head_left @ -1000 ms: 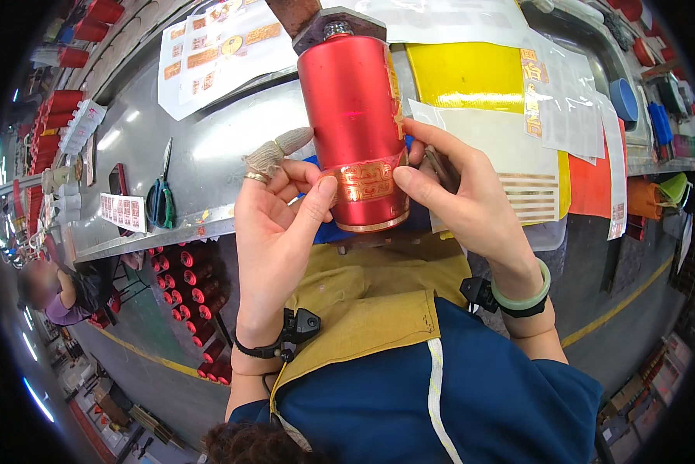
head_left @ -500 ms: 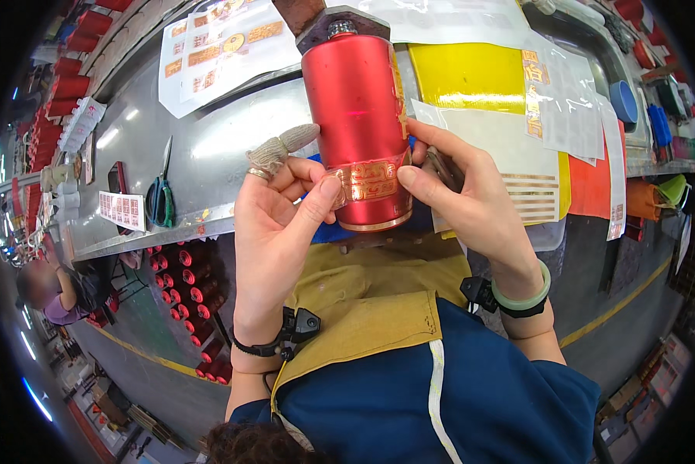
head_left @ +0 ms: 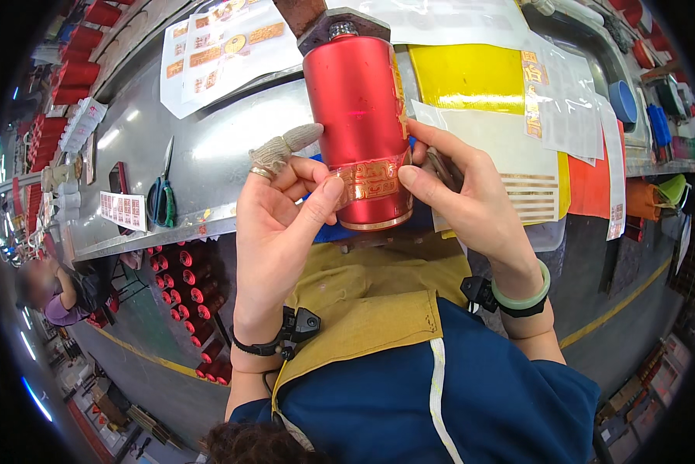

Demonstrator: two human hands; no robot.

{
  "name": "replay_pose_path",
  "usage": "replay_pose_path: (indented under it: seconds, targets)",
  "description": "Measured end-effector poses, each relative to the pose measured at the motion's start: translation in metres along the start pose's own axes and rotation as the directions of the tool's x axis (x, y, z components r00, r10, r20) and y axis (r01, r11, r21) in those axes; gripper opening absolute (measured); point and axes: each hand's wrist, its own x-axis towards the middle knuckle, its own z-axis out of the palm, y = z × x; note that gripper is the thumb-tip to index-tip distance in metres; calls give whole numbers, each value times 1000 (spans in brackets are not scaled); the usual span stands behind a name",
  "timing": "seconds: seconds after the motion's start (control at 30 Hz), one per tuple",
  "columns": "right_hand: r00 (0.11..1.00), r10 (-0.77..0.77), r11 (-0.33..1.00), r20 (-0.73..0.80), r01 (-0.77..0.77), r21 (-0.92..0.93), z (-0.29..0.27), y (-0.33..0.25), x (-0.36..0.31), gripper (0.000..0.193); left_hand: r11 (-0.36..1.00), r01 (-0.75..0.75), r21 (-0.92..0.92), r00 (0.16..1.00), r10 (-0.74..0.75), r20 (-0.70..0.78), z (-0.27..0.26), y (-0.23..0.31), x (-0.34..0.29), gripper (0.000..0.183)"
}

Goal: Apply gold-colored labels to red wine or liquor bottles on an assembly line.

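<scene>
A glossy red bottle (head_left: 355, 100) lies with its neck against a dark angular metal holder (head_left: 320, 29) and its base toward me. Across its lower part runs a clear sticker strip (head_left: 369, 179) with gold patterns. My left hand (head_left: 274, 209) pinches the strip's left end between thumb and finger; a grey cloth cover is on its index finger. On the other side, the thumb of my right hand (head_left: 483, 193) presses the strip's right end while the index finger touches the bottle's side. A dark flat piece (head_left: 444, 168) is tucked in my right palm, its kind unclear.
Sticker sheets (head_left: 228, 50) lie at the far left of the metal bench, with scissors (head_left: 162, 193) nearer me. To the right are a yellow sheet (head_left: 467, 73), a white sheet with gold strips (head_left: 529, 197) and a blue cup (head_left: 623, 100). Several red bottles (head_left: 197, 294) stand below left.
The bottle and my left hand have shifted very slightly to the right. Both hands keep their hold on the strip's ends.
</scene>
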Motion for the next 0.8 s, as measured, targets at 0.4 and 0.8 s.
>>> replay_pose_path:
  seconds: [0.4,0.8]
  targets:
    - [999,52,997,6,-52,57,4,-10,0,64,1000,-7,29,1000,7,-9,-1,-1,1,49]
    - [998,64,997,-19,-63,38,8,-6,0,68,1000,6,-27,1000,-6,-21,-1,-6,4,35]
